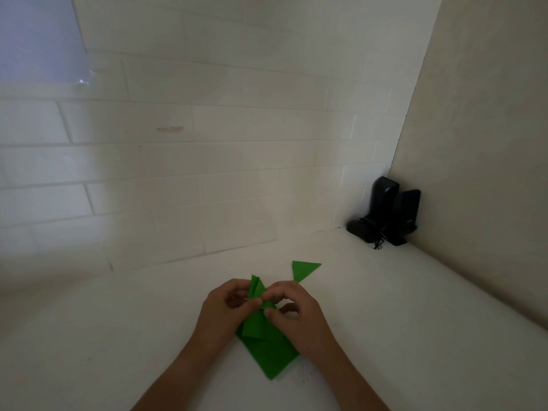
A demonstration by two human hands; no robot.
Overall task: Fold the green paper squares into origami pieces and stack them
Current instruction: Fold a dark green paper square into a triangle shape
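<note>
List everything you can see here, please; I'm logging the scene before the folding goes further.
Partly folded paper piece: one, green, held up between both hands above the squares.
Flat paper squares: green, lying on the counter under the hands; count cannot be told, they overlap.
Folded paper triangle: one, green, lying apart on the counter beyond the right hand.
Desktop speakers: two, black, standing in the far right corner, with a dark cable in front.
Counter: one, white, bearing everything.
Tiled wall: white, behind the counter; a plain wall on the right.
Left hand: one, pinching the folded piece.
Right hand: one, pinching the same piece.
</note>
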